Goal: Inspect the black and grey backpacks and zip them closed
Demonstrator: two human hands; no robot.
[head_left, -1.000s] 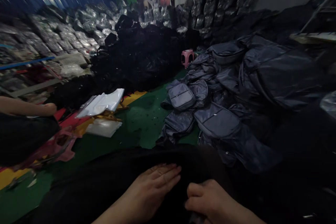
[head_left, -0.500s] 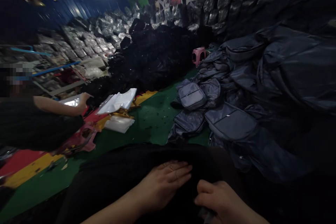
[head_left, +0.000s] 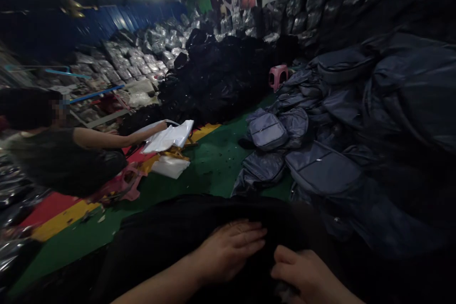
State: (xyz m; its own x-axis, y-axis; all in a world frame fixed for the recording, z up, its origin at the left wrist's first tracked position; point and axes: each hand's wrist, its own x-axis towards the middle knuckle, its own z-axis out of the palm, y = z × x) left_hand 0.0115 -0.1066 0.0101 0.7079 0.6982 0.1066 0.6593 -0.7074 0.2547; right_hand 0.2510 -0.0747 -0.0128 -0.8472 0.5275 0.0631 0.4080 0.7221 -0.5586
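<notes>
A black fabric piece [head_left: 199, 228] lies across my lap at the bottom of the view. My left hand [head_left: 230, 247] rests flat on it with the fingers together. My right hand [head_left: 306, 275] is curled around a fold of the same black cloth, and a small dark grey bit [head_left: 285, 289] shows under the fingers. What that bit is stays hidden. Off to the left, a seated co-worker's arm [head_left: 121, 138] stretches towards white plastic sheets [head_left: 169, 136], and that hand touches their edge.
Grey-blue backpacks [head_left: 267, 130] are heaped on the right, beside a large pile of black bags [head_left: 213, 76]. A pink stool [head_left: 278, 76] stands between them. The floor [head_left: 206, 175] is green with red and yellow bands. Packed bales are stacked along the far walls.
The whole scene has slid rightward in view as my head turned. The co-worker's arm has stretched out towards the white plastic. My hands have barely moved on the cloth.
</notes>
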